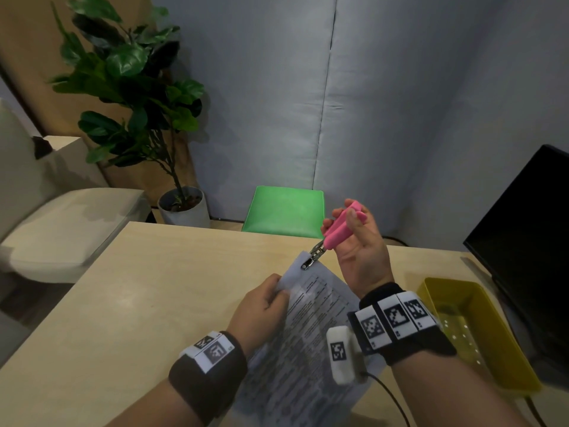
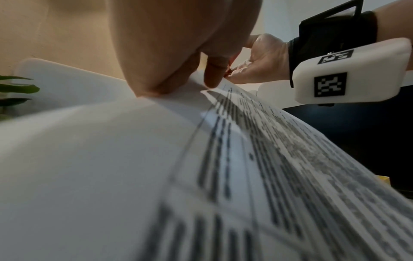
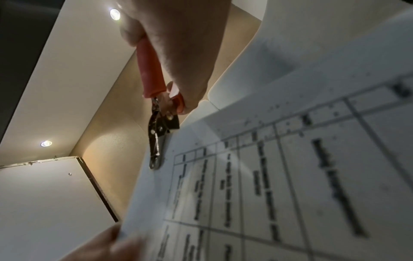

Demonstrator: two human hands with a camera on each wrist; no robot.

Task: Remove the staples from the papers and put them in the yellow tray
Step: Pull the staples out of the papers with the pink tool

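Observation:
A printed sheaf of papers [image 1: 308,328] is held up off the wooden table, slanting toward me. My left hand [image 1: 264,306] pinches its left edge near the top. My right hand [image 1: 354,241] grips a pink-handled staple remover [image 1: 338,229]. Its metal nose [image 1: 312,258] lies on the top corner of the papers, where the staple itself cannot be made out. In the right wrist view the metal nose [image 3: 156,150] presses at the paper's edge [image 3: 201,176]. The left wrist view is mostly filled by the papers [image 2: 201,167]. The yellow tray [image 1: 480,334] sits at the right.
A wooden table [image 1: 154,288] lies under my hands. A black monitor [image 1: 529,241] stands at the far right behind the tray. A green chair [image 1: 286,211], a potted plant [image 1: 181,204] and a beige sofa [image 1: 61,229] stand beyond the table. A cable [image 1: 394,399] runs from my right wrist.

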